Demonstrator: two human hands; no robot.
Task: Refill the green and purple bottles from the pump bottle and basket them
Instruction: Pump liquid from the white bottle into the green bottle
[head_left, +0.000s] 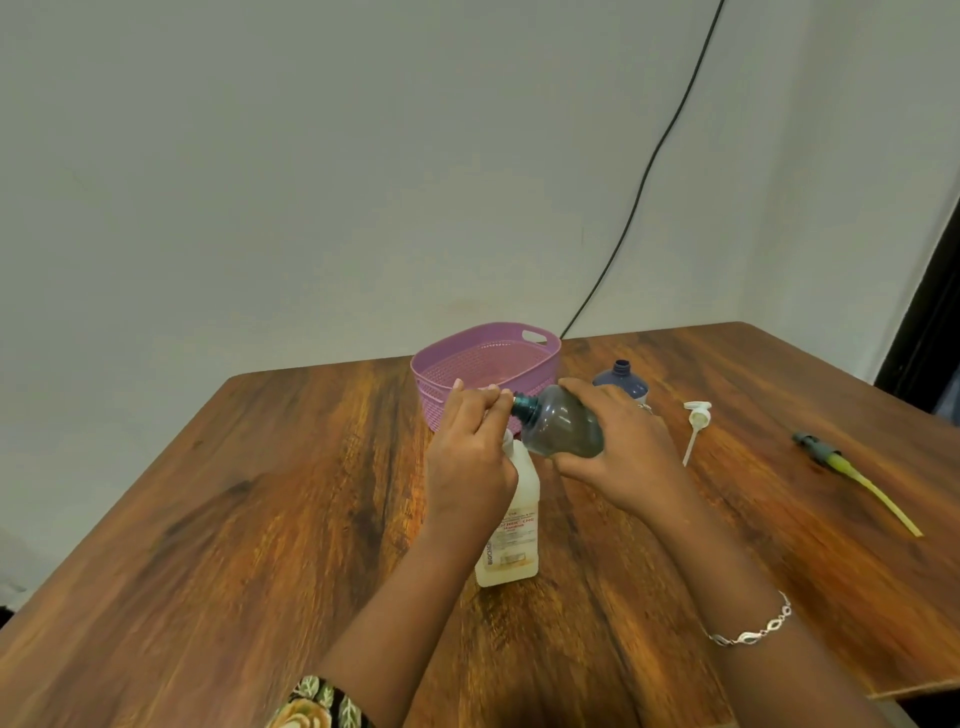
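1. The right hand (618, 447) is gripping the green bottle (561, 426) sideways at frame centre, presenting its neck.
2. The left hand (470, 441) is pinching that neck, probably steadying it above the pump bottle (511, 525).

White pump bottle (511, 561) label, vertical print starting "BIOC", red lines beside it too blurred
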